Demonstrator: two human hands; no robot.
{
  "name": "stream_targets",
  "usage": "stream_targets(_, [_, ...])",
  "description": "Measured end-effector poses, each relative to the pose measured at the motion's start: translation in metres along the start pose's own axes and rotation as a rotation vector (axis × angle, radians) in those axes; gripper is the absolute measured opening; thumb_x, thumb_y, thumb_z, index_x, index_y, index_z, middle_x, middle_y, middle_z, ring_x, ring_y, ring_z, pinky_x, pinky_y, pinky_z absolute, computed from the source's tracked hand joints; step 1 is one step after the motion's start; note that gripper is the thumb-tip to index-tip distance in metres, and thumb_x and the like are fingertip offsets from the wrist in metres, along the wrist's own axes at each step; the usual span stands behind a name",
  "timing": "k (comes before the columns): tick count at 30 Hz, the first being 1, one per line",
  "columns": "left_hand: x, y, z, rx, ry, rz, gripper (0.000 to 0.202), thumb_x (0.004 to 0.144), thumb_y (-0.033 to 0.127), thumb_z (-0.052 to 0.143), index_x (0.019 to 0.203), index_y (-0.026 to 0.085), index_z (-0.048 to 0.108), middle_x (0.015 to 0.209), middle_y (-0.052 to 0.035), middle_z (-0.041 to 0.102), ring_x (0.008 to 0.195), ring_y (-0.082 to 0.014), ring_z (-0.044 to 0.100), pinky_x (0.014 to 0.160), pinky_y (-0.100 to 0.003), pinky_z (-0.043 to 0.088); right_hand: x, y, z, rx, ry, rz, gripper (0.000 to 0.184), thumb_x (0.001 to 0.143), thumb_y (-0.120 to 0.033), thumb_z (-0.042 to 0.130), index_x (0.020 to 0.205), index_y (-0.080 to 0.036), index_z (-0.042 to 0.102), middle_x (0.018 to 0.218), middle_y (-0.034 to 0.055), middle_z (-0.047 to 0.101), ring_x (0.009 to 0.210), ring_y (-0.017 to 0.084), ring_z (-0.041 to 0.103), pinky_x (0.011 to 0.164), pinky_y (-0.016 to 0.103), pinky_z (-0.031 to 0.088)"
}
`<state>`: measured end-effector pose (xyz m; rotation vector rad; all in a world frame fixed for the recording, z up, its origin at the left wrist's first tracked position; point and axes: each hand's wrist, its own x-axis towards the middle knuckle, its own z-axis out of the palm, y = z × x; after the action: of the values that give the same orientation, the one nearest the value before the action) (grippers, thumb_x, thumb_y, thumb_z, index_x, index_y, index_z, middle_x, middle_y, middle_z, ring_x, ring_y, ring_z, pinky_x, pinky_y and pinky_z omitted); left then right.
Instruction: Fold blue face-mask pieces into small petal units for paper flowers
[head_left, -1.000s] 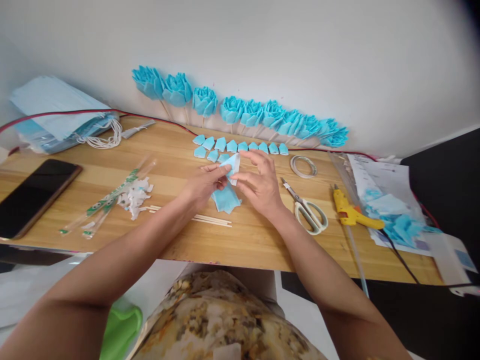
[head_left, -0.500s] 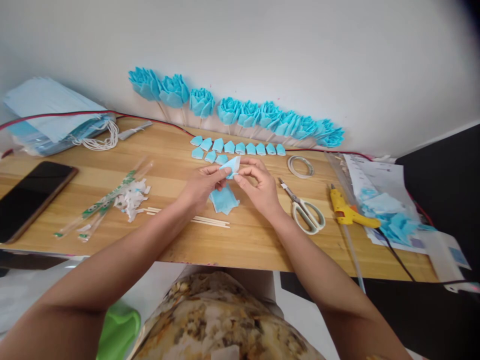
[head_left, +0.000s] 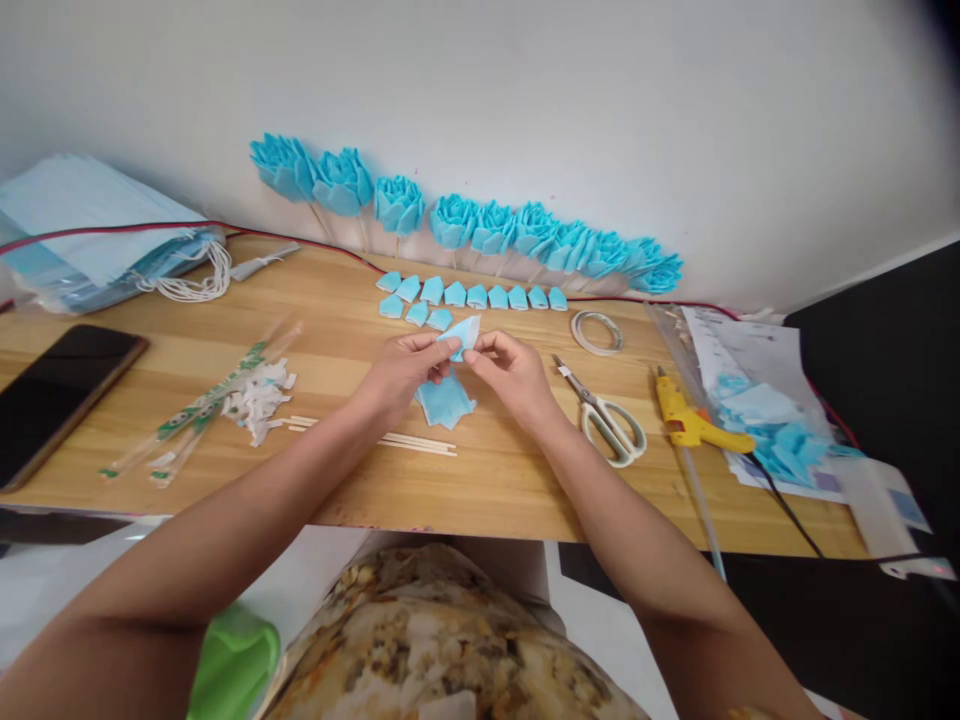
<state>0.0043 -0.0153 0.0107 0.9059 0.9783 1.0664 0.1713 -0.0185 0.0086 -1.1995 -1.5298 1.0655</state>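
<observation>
Left hand (head_left: 405, 375): your thumb is pressed to the fingers, gripping the folded blue piece (head_left: 463, 338).
Right hand (head_left: 514, 375): your thumb and forefinger pinch that piece at its right edge.
Folded blue piece: between your hands, on the near side of the small blue petals (head_left: 476, 296).
Blue sheet (head_left: 444, 402): on the table (head_left: 487, 495), nearer you than the piece.
Scissors (head_left: 615, 430): right of your right hand.

Bare wood (head_left: 495, 490) nearside, scissors (head_left: 592, 402) right of hands (head_left: 517, 375)
</observation>
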Motion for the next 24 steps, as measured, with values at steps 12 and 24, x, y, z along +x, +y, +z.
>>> stream_targets(12, [0.001, -0.001, -0.002, 0.093, -0.007, 0.041, 0.027, 0.068, 0.034, 0.080, 0.059, 0.015, 0.063, 0.054, 0.0017, 0.056, 0.053, -0.0088, 0.046, 0.055, -0.025, 0.035, -0.001, 0.002, -0.003, 0.055, -0.056, -0.009, 0.023, 0.080, -0.039, 0.072, 0.073, -0.021, 0.059, 0.071, -0.0034, 0.059, 0.069, 0.012, 0.055, 0.065, 0.027, 0.044])
stream_targets(24, [0.000, 0.000, -0.002, 0.077, 0.025, 0.027, 0.019, 0.073, 0.027, 0.077, 0.063, 0.015, 0.066, 0.055, 0.0010, 0.059, 0.052, -0.0089, 0.048, 0.055, -0.024, 0.037, 0.002, 0.000, -0.011, 0.164, -0.096, 0.003, 0.034, 0.085, -0.045, 0.070, 0.113, -0.026, 0.066, 0.096, 0.0016, 0.073, 0.092, 0.019, 0.068, 0.085, 0.036, 0.055])
